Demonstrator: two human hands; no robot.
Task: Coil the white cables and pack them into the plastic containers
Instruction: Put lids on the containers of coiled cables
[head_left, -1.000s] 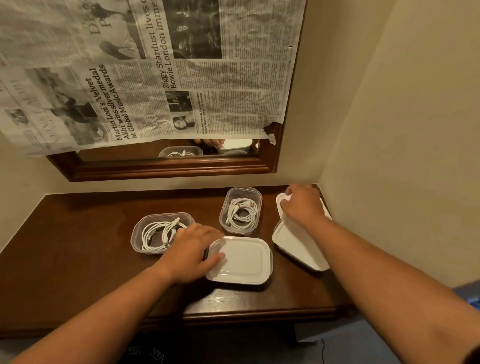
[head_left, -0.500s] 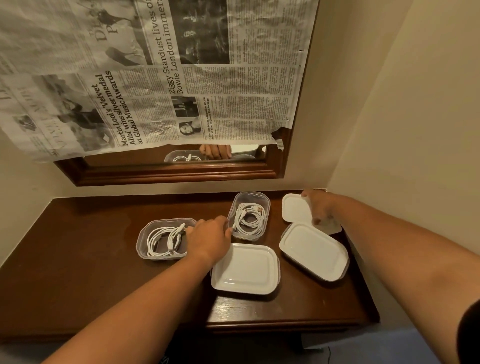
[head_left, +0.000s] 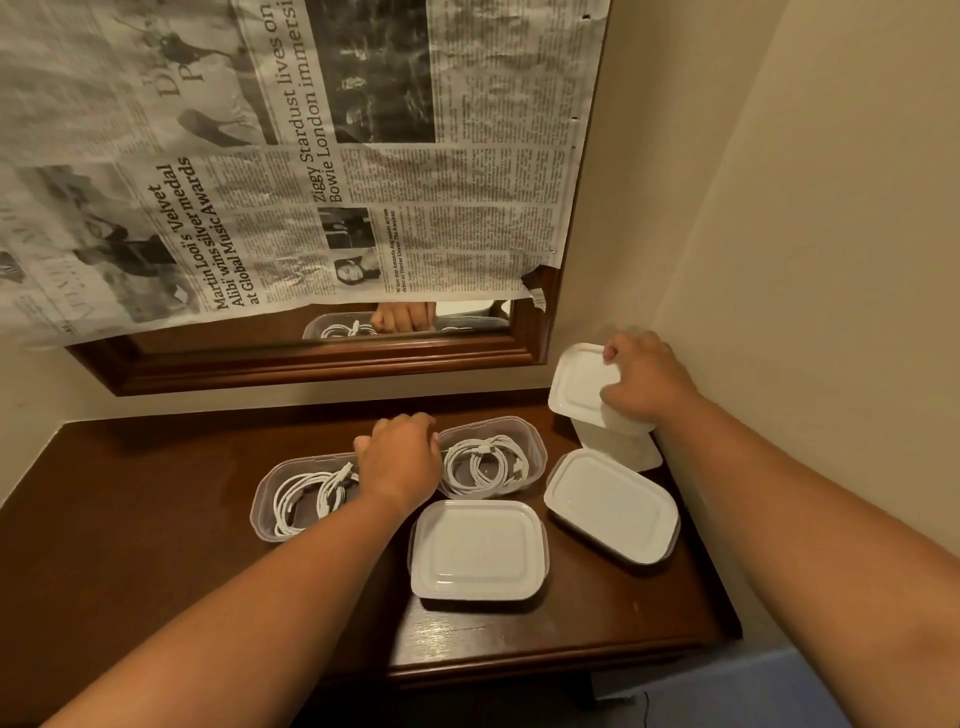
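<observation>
We find the right hand (head_left: 644, 384) pinching a lifted lid (head_left: 576, 384) over the table's (head_left: 156, 519) back right corner. Left hand (head_left: 402, 462) rests curled between two open containers (head_left: 535, 447) of coiled cables (head_left: 485, 465); its grip we cannot tell. Risk: lid slipping, or misseating.

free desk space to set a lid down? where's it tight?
Most room: the bare desk left of the left open container, out to the wall. A strip also runs along the front edge, below the closed container. Tight: the right back corner, where the right hand holds a lid over another lid, beside the second closed container.
</observation>
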